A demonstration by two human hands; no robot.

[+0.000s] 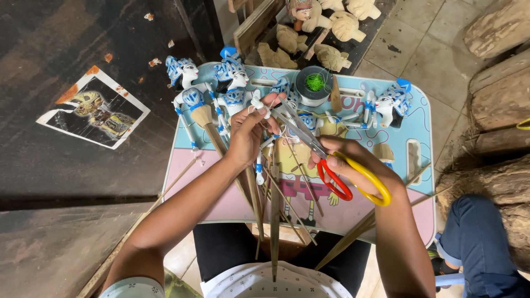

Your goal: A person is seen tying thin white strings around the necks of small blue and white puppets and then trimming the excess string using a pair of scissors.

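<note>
**A:** What is nearest the camera?

**B:** The person's lap, with thin wooden rods (274, 221) fanning down over it from a small pastel blue and pink cartoon-printed plastic surface (419, 118).

**A:** And the hands?

**B:** The right hand (353, 160) is closed through the handles of steel scissors with one red and one yellow loop (331, 168); the blades are slightly parted and point up-left toward the other hand. The left hand (248, 132) pinches a white puppet arm piece (259, 107) between thumb and fingertips, just above the surface.

**A:** What lies beyond?

**B:** Small white-faced wooden rod puppets with blue headdresses (234, 83) lie along the surface's far edge, another (389, 102) to the right. Between them sits a grey spool of green thread (314, 84). Farther off, unpainted carved wooden puppet heads (337, 27) rest on a dark tray.
</note>
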